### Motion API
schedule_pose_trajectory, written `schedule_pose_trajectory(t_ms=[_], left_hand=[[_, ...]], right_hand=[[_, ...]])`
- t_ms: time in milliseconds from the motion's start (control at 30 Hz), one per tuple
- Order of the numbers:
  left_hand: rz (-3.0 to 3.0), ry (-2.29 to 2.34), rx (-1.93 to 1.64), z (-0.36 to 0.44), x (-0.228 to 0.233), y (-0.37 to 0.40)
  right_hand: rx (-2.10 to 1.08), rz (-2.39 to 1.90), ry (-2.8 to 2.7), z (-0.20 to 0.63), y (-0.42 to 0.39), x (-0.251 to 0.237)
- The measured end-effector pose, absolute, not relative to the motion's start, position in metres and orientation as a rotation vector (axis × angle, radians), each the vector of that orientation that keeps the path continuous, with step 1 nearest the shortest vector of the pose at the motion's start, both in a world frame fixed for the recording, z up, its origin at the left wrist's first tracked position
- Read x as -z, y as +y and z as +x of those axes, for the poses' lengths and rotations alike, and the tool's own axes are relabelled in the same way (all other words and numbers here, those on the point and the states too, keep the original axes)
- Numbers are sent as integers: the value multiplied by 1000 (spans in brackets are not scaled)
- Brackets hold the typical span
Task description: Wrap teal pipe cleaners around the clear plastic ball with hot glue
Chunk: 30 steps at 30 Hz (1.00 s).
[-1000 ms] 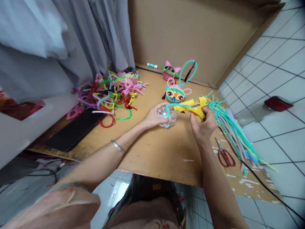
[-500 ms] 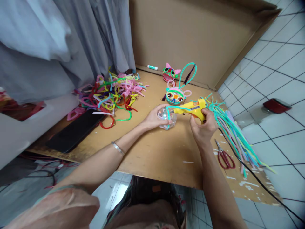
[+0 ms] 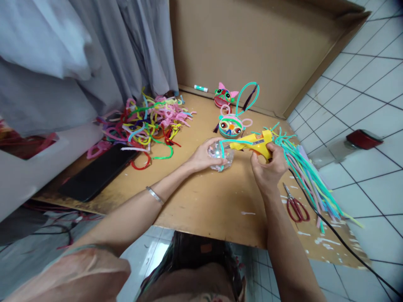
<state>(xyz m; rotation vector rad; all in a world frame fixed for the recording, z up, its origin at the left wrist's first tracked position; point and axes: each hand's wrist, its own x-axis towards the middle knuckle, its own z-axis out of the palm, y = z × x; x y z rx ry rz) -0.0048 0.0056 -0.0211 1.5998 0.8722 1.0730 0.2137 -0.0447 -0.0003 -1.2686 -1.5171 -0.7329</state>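
Note:
My left hand [image 3: 204,156] is closed around a clear, shiny plastic ball [image 3: 229,160] above the middle of the table. A turquoise pipe cleaner [image 3: 223,151] runs down the ball under my thumb, and its free end reaches right, across the front of the glue gun. In my right hand [image 3: 272,165] is a yellow glue gun [image 3: 260,142], its nozzle pointing left at the ball. Whether the nozzle touches the ball I cannot tell. Just behind stands a decorated face ornament [image 3: 231,126] with pink ears and a turquoise loop.
A tangled heap of pipe cleaners [image 3: 147,126] lies left, beside a black phone [image 3: 97,174]. Straight pipe cleaners [image 3: 311,180], red-handled scissors [image 3: 295,204] and the gun's black cord [image 3: 340,239] are right. A second ornament [image 3: 223,96] and a glue stick [image 3: 200,88] sit at the back.
Both hands, the ball and the glue gun hold almost the same positions. The whole view has shifted very slightly.

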Motion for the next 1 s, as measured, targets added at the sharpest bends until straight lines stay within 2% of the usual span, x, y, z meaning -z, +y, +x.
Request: schedule_pose_trajectory(t_ms=[1000], left_hand=[[1655, 928, -1041, -6, 20, 4]], right_hand=[[782, -1176, -1551, 214, -47, -5]])
